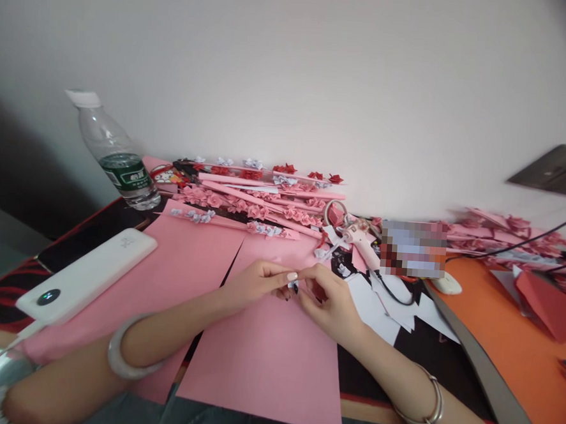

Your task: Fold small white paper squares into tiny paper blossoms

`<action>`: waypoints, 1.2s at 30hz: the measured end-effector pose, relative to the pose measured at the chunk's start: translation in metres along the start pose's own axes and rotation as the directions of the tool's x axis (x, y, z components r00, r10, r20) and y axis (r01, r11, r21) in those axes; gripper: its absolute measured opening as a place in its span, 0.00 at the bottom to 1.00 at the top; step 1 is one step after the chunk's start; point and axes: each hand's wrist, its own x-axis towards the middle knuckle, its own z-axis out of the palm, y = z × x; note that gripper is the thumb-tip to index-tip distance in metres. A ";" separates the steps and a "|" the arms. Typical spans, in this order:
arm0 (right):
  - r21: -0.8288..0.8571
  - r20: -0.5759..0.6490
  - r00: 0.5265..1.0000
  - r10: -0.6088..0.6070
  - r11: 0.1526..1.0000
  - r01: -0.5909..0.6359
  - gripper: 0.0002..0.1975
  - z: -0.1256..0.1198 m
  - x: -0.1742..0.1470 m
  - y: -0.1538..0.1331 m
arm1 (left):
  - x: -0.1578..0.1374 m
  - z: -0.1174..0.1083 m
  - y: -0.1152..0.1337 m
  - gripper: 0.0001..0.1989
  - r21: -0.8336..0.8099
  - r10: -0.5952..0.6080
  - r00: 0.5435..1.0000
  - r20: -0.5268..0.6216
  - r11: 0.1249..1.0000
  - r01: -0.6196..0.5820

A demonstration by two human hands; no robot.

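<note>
My left hand (258,285) and my right hand (329,299) meet over a pink paper sheet (264,364). Between their pinched fingertips is a small piece of white paper (292,284), mostly hidden by the fingers, so its folds cannot be made out. Just beyond the hands lie paper-flower stems (255,204) with pink, red and white blossoms. To the right of my right hand are white paper pieces (371,300) and a pink hot glue gun (363,244) with a black cord. A second pink sheet (184,263) extends under my left forearm.
At the left, a white power bank (90,274) with a cable lies near a water bottle (127,164) by the wall. Rightward are a white mouse (446,283), orange paper (491,327), a red folded sheet (548,305) and more pink flower stems (512,235).
</note>
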 end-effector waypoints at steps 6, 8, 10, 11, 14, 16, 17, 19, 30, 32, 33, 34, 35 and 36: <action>0.005 -0.003 1.000 -0.002 1.000 0.002 0.12 0.000 0.000 0.000 | 0.000 -0.001 -0.003 0.15 -0.001 0.020 0.999 0.029 1.000 -0.020; 0.004 0.000 1.000 0.001 1.000 -0.001 0.11 0.000 0.000 0.000 | 0.000 -0.001 -0.003 0.15 0.000 0.026 0.999 0.037 1.000 -0.026; 0.008 0.007 1.000 0.000 1.000 0.000 0.11 0.000 0.001 0.000 | 0.000 -0.001 -0.004 0.16 0.008 0.026 0.999 0.033 1.000 -0.026; 0.011 0.014 1.000 -0.004 1.000 0.004 0.11 0.000 0.000 0.000 | 0.000 -0.001 -0.005 0.17 0.015 0.023 0.999 0.028 1.000 -0.024; 0.013 0.045 0.999 -0.025 1.000 0.024 0.11 0.000 0.000 -0.001 | 0.000 -0.002 -0.006 0.20 0.034 0.014 1.000 0.024 0.999 -0.015; 0.005 0.061 0.997 -0.037 0.999 0.036 0.11 0.000 -0.001 -0.002 | 0.000 -0.002 -0.006 0.20 0.033 0.009 0.999 0.033 0.999 -0.010; 0.001 0.066 0.997 -0.042 0.999 0.042 0.11 -0.001 -0.001 -0.003 | 0.000 -0.001 -0.006 0.20 0.032 0.006 0.999 0.035 0.999 -0.008; -0.010 0.071 0.996 -0.047 0.999 0.048 0.10 -0.001 -0.002 -0.003 | 0.000 -0.001 -0.005 0.21 0.029 -0.003 1.000 0.026 1.000 0.003; -0.228 -0.154 0.982 -0.112 0.971 0.075 0.09 -0.015 0.000 0.001 | 0.000 0.001 0.001 0.20 -0.242 -0.061 0.997 -0.050 0.969 0.047; -0.346 -0.248 0.964 -0.099 0.938 0.008 0.09 -0.028 0.005 0.005 | 0.000 -0.001 0.003 0.21 -0.245 -0.058 0.995 -0.084 0.969 0.036; -0.415 -0.299 0.951 -0.079 0.908 -0.055 0.08 -0.036 0.008 0.007 | 0.000 -0.001 0.004 0.21 -0.245 -0.056 0.993 -0.106 0.969 0.029; -0.474 -0.320 0.947 -0.036 0.872 -0.127 0.07 -0.044 0.011 0.010 | 0.000 -0.002 0.005 0.21 -0.241 -0.056 0.990 -0.130 0.970 0.023; -0.518 -0.332 0.943 0.012 0.833 -0.193 0.07 -0.052 0.014 0.013 | -0.001 -0.002 0.006 0.21 -0.235 -0.055 0.987 -0.152 0.972 0.018; -0.560 -0.335 0.940 0.062 0.790 -0.251 0.06 -0.060 0.016 0.017 | -0.001 -0.002 0.007 0.21 -0.226 -0.054 0.984 -0.168 0.974 0.015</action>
